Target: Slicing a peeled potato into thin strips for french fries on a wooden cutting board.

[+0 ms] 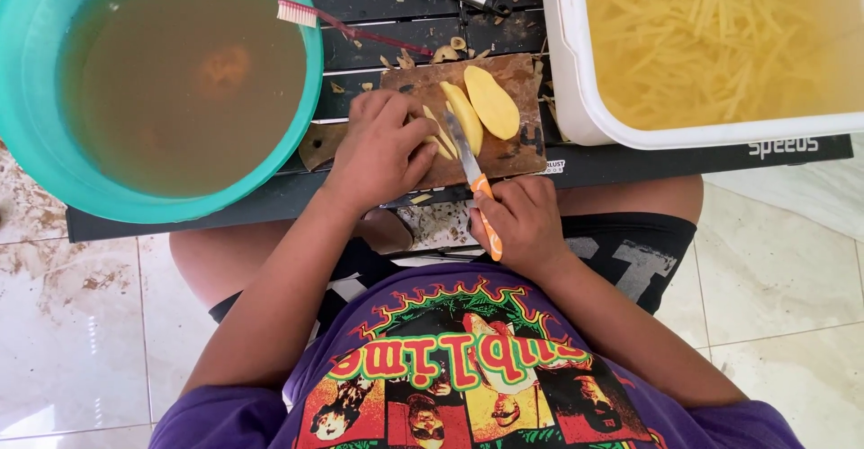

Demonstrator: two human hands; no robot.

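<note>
Cutting board, centre: left hand clamped on potato, steadying it. Right hand, near edge, closed round knife, blade into potato. Cut slices parked at the board's far side.

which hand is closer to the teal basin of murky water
Left. The left hand rests on the cutting board just beside the teal basin; the right hand, gripping the orange-handled knife, sits farther away at the table edge.

A single head-worn camera looks almost straight down, close over the person's lap and the near edge of the dark slatted metal table. The pale tiled floor fills the frame's lower corners.
</note>
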